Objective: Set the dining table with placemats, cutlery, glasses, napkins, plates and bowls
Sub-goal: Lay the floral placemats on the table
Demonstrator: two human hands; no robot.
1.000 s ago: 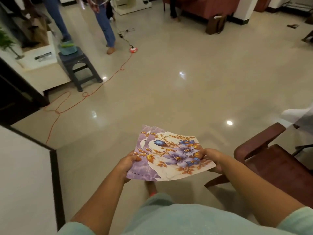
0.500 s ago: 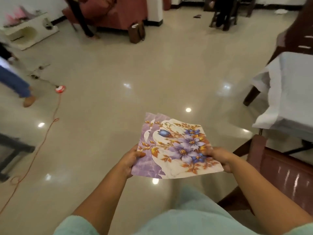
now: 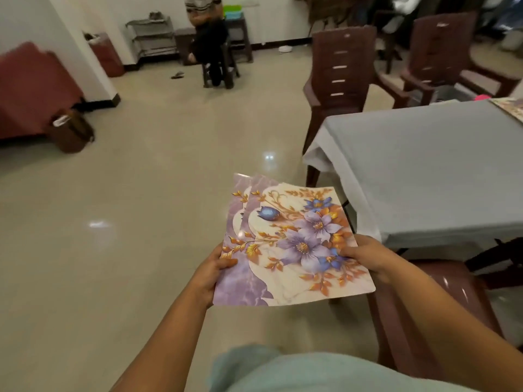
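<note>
A person in a pale green top holds a fanned stack of floral placemats (image 3: pixel 288 244) out in front of the body, above a glossy beige floor (image 3: pixel 119 210). The left hand (image 3: pixel 210 271) grips the stack's left edge, thumb on top; the right hand (image 3: pixel 365 254) pinches the right edge the same way, the two hands well apart. At least three offset edges show at the stack's far left corner; an exact count cannot be told.

To the right stands the dining table (image 3: pixel 424 171), draped in a grey-white cloth, its near corner just beyond the placemats. One more placemat (image 3: pixel 509 107) lies at the table's far right edge, partly cut off by the frame. A maroon chair (image 3: pixel 441 315) sits directly under the right forearm, between the person and the table's near side. Two more maroon chairs (image 3: pixel 339 72) stand at the table's far side.

The floor to the left and ahead is broad and open. At the far wall, another person sits on a stool (image 3: pixel 215 52) beside a metal rack (image 3: pixel 150 38). A red sofa (image 3: pixel 31 89) and a brown bag (image 3: pixel 70 131) occupy the left side.
</note>
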